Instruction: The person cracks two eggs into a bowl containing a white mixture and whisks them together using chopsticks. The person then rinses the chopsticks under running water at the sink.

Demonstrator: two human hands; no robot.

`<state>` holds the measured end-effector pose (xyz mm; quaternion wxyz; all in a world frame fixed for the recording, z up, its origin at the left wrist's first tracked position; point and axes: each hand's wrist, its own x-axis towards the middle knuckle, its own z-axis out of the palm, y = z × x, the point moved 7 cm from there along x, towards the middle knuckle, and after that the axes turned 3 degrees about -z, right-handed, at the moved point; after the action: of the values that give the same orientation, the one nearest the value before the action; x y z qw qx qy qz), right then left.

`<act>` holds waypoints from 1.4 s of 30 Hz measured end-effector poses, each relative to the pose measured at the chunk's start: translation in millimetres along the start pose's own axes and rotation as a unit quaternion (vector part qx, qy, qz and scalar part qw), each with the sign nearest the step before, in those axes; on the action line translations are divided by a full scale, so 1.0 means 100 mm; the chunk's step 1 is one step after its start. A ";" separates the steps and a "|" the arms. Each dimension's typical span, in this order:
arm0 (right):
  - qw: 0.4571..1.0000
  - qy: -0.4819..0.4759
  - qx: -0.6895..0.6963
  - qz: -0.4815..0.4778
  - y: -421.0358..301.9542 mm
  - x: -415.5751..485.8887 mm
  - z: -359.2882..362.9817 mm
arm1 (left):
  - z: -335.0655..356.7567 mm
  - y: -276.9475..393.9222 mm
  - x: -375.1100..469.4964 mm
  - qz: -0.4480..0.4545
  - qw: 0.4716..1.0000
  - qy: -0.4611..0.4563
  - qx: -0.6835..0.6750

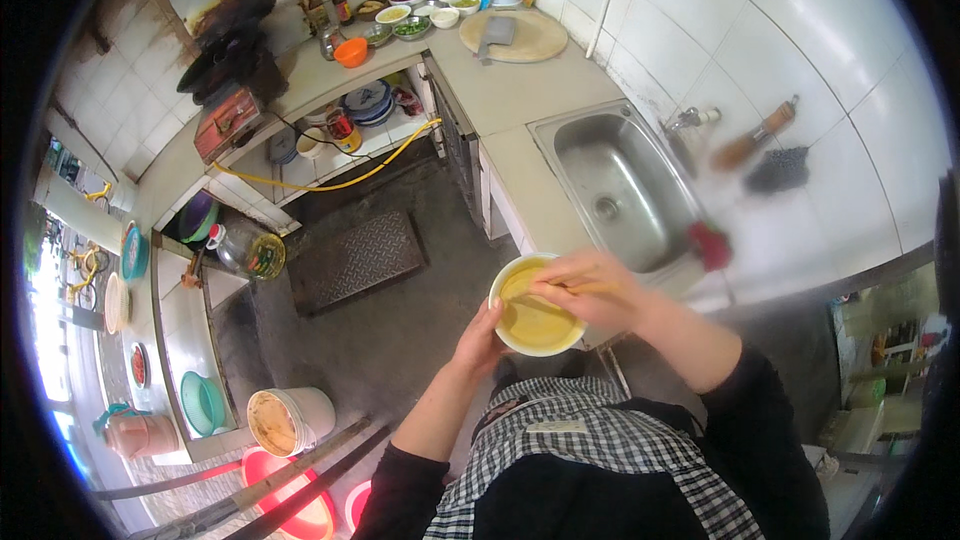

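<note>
My left hand (480, 339) holds a white bowl (494, 292) from its left side, thumb over the rim. Inside lies a smooth yellow liquid (541, 328) that looks like beaten egg. Over the bowl, my right hand (589, 289) is closed around thin sticks that look like chopsticks (521, 291); their tips reach into the liquid. My right fingers hide part of the bowl's far rim. The bowl is held in the air in front of my checked apron (570, 431), left of the sink's near end.
A steel sink (600, 172) is set in the counter (517, 116). Farther back, a cleaver (497, 34) rests on a round chopping board (544, 37), beside several small ingredient bowls (412, 28). A stove (229, 124) stands at left. An oil jug (251, 251) and a white bucket (311, 412) are lower left.
</note>
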<state>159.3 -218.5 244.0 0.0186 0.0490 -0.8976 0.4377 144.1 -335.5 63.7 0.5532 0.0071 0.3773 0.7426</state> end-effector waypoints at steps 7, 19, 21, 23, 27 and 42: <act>0.992 -0.103 -0.050 -0.043 0.04 0.46 -0.02 | 0.06 0.03 -0.07 -0.048 0.998 0.014 0.036; 0.990 0.025 -0.025 0.135 0.98 -0.37 -0.38 | -0.07 0.00 -0.09 -0.003 0.999 0.042 0.013; 0.989 0.036 -0.030 0.139 0.73 -0.55 -0.31 | -0.13 -0.03 -0.06 0.018 0.998 0.056 -0.007; 0.994 0.054 -0.056 0.080 0.48 -0.69 -0.16 | -0.14 -0.06 -0.01 0.028 0.997 0.067 -0.022; 0.987 0.045 -0.112 -0.107 0.07 -0.77 0.28 | 0.00 -0.09 0.04 0.014 0.993 0.113 -0.025; 0.968 0.077 -0.165 -0.170 0.20 -0.54 0.28 | 0.04 -0.19 0.06 0.029 0.995 0.070 -0.057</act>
<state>211.4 -224.8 206.9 0.1698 0.1627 -0.9318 0.2763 159.0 -326.6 53.3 0.5030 -0.0654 0.3719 0.7774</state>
